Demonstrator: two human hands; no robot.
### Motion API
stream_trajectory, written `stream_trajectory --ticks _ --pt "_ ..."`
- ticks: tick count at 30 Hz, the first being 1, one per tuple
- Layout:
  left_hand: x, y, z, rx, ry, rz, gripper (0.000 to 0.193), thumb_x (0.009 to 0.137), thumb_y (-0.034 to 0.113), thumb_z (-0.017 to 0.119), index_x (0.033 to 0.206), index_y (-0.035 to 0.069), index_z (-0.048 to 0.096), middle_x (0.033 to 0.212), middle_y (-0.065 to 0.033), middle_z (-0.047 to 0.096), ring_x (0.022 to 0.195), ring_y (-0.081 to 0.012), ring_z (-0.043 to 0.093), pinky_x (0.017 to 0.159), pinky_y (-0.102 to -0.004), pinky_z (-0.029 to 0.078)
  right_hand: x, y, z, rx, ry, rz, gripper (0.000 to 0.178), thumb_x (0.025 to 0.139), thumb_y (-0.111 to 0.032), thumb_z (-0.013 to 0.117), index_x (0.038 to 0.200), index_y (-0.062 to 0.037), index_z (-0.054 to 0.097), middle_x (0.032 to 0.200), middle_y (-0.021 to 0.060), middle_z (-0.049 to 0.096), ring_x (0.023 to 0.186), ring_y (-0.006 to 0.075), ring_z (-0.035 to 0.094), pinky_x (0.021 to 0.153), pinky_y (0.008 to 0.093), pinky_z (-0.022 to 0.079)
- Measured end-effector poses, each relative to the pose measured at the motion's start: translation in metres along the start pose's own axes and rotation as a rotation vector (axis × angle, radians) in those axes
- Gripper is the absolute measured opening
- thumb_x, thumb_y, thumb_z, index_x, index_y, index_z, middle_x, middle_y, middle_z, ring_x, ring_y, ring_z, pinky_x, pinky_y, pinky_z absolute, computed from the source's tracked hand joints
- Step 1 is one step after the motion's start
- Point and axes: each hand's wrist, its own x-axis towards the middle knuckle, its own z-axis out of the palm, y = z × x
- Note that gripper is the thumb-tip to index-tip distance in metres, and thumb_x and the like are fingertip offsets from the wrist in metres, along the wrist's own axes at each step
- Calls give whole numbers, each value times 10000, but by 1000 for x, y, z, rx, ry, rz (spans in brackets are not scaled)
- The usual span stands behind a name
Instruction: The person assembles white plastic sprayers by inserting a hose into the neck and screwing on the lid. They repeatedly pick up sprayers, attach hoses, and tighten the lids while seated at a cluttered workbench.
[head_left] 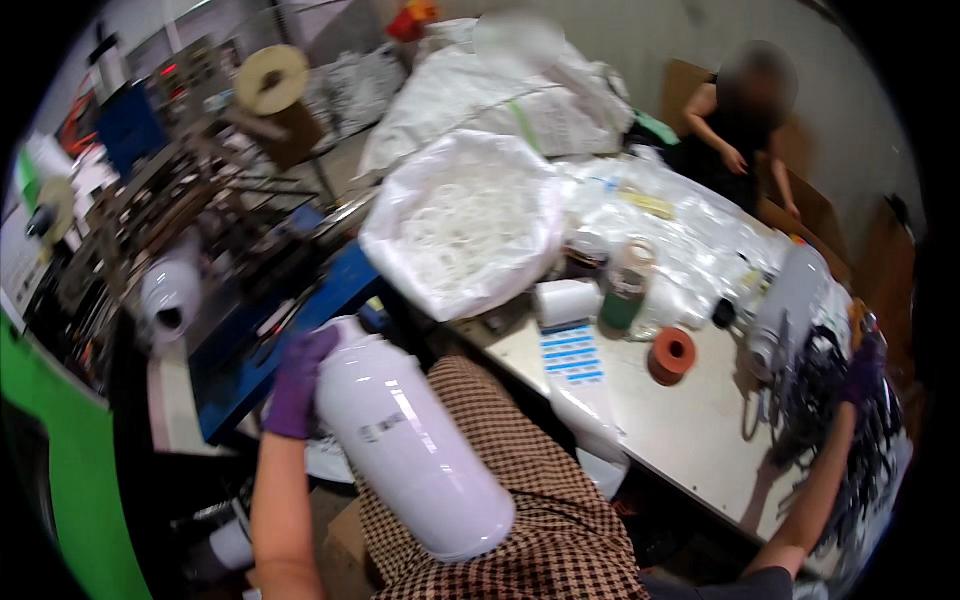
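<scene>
In a purple glove, my left hand [298, 385] grips the neck end of a glossy white plastic cylinder [410, 450] with rounded shoulders and small dark print. The cylinder lies tilted over my lap, its wide base toward the lower right. Far to the right, my right hand [865, 372], also gloved in purple, reaches to a heap of black straps [835, 420] on the table. Its fingers are too small and blurred to make out. Beside that heap lies a grey-white cylinder [790, 305].
A white sack of clear rings [465, 225] stands ahead. The white table [690, 440] holds a label roll [567, 303], an orange tape roll [671, 357], a green jar [625, 290] and plastic bags [690, 220]. Machinery [170, 210] fills the left. Another person [745, 140] is at the back right.
</scene>
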Motion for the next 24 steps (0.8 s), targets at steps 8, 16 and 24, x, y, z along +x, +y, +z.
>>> stream_trajectory --ticks 8,16,24 --pt "-4 -23 18 -374 -105 -104 440 1060 439 484 1187 52 651 1071 -21 636 982 -119 585 896 -321 486 83 -215 -4 680 -402 -199 350 991 -222 563 1311 -85 596 956 39 588 701 106 492 589 279 359" --pt "-13 32 55 -647 -513 150 947 930 820 351 1349 -1 567 1404 -145 569 1297 -219 529 1155 -368 360 -87 -589 63 980 -1152 -913 311 1018 -288 564 1136 -11 638 843 43 599 605 96 510 508 262 440" --pt "-43 49 22 -475 -289 292 515 957 402 621 1284 6 582 1563 -221 401 1401 -259 447 1174 -374 324 -199 -715 159 1353 -2149 39 678 1030 -612 429 1065 17 680 767 37 601 563 174 570 709 329 552"
